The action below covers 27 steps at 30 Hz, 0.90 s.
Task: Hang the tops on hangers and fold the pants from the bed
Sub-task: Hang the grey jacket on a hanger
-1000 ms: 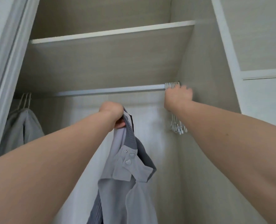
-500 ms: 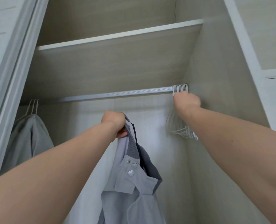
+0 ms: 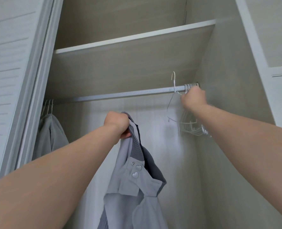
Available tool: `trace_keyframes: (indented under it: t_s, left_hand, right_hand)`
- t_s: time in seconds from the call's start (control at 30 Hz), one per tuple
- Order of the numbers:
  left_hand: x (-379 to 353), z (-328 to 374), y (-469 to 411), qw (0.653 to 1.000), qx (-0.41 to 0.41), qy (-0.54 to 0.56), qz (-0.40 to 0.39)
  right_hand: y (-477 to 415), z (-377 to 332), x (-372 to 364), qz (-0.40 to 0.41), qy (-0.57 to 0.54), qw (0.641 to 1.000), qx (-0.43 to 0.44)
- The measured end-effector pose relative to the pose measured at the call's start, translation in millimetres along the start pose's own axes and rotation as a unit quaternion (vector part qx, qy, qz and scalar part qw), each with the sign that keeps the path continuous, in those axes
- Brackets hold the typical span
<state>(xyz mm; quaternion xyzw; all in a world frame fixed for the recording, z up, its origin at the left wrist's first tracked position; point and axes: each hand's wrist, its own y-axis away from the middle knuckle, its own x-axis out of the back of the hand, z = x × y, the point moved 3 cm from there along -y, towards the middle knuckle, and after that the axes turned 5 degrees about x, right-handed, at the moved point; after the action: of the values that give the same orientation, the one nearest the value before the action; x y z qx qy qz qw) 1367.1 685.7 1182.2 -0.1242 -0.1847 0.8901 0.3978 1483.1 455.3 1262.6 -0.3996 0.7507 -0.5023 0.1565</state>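
Room: an open wardrobe seen from below, with pale wood-grain walls; a white slatted door (image 3: 8, 63) stands at the left edge.
Grey top (image 3: 137, 187): it hangs free in the air from the left hand, below the rod and in front of the back wall; a dark lining shows at the neck.
Left hand (image 3: 116, 124): raised in the middle, with the fingers curled tight round the ribbed collar of the top.
Right hand (image 3: 193, 100): raised higher and farther, just under the right end of the rod; it is closed as a fist on the wire of the single hanger.
Single hanger (image 3: 174, 84): thin white wire, tilted; its hook stands above the rod and does not sit on it.
Rod (image 3: 128, 95): a grey ribbed bar that runs across under the shelf.
Spare hangers (image 3: 191, 128): a tight bunch of white wire on the right end of the rod, partly behind the right arm.
Hung garment (image 3: 49, 134): grey, at the far left end of the rod.
Shelf (image 3: 133, 37): one white-edged board above the rod.
Count: two hands, one held top, one single hanger, one rod, one shelf; the top has two heart buttons and one round snap. The bunch is too dense to count.
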Motion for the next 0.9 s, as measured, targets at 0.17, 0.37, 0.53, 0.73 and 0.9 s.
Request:
trace_keyframes:
  t_s: [0.17, 0.37, 0.53, 0.73, 0.9]
  left_hand:
    - [19.3, -1.6, 25.4, 1.0, 0.007, 0.009, 0.013]
    - [53.3, -3.9, 63.2, 1.0, 0.004, -0.022, 0.01]
    - [88.7, 2.3, 93.9, 1.0, 0.019, 0.006, 0.017]
    - [136.9, 31.4, 138.3, 0.998, -0.013, 0.033, 0.061]
    - [177.1, 73.2, 183.4, 0.991, -0.08, 0.008, 0.105]
  right_hand:
    - [52.4, -0.7, -1.0, -0.065, -0.352, 0.92, -0.158]
    - [141.0, -7.8, 45.3, -0.017, -0.49, 0.86, -0.139]
    - [176.0, -19.9, 69.4, -0.069, -0.526, 0.83, -0.174]
    - [198.2, -58.9, 87.5, -0.137, -0.519, 0.834, -0.123]
    - [216.0, -103.7, 103.8, -0.16, -0.577, 0.797, -0.083]
